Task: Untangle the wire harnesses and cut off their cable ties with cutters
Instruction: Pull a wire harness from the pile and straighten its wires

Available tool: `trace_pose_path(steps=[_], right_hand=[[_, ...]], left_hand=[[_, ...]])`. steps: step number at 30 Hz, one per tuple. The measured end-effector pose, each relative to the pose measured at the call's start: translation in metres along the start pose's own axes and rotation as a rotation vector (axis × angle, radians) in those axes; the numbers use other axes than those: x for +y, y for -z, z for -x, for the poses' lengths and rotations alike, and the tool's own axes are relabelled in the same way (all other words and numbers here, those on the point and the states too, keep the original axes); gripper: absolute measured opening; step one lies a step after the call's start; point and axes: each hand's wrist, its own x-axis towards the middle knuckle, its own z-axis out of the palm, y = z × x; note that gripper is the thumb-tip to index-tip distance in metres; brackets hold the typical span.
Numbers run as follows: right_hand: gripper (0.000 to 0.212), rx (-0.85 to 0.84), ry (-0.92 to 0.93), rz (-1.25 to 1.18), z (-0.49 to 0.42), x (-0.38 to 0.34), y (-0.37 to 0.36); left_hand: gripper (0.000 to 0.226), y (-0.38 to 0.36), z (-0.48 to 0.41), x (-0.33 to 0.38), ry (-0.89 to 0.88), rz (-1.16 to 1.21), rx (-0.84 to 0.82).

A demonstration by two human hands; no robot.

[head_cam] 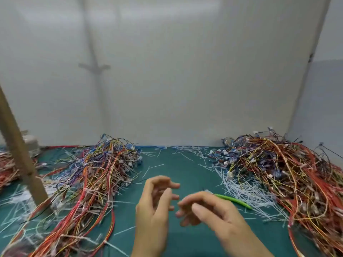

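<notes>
Hovering over green mat (185,173), centre foreground: left hand (157,203), fingers loosely curled, holding nothing; right hand (209,210), fingers bent (blurred; impossible to tell whether gripping anything). Lying on mat just behind right hand: green-handled cutters (233,200). Heaped at either side: left wire pile (96,173) and right wire pile (287,173). Strewn across mat between them: cut white ties (246,193).

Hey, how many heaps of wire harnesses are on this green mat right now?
3: the far-left heap partly behind the wooden post, the left-centre heap, and the right heap. More may lie out of view.
</notes>
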Motion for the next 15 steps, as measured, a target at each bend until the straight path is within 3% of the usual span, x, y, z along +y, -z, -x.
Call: trace_pose_path(steps=[2, 6, 10, 15], right_hand=[[0.016, 0.201, 0.011, 0.096, -0.030, 0.010, -0.002], [0.017, 0.445, -0.008, 0.473, -0.077, 0.053, -0.003], [0.024, 0.399, -0.061, 0.880, -0.094, 0.097, 0.011], [0.029, 0.347, -0.164, 1.064, -0.103, 0.122, 0.013]], left_hand=[[0.013, -0.013, -0.026, -0.003, 0.084, 0.072, 0.070], [0.016, -0.022, -0.068, -0.026, 0.228, -0.068, 0.095], [0.013, -0.010, -0.093, -0.051, 0.289, -0.263, 0.146], [0.016, -0.003, -0.107, -0.072, 0.313, -0.408, 0.119]])
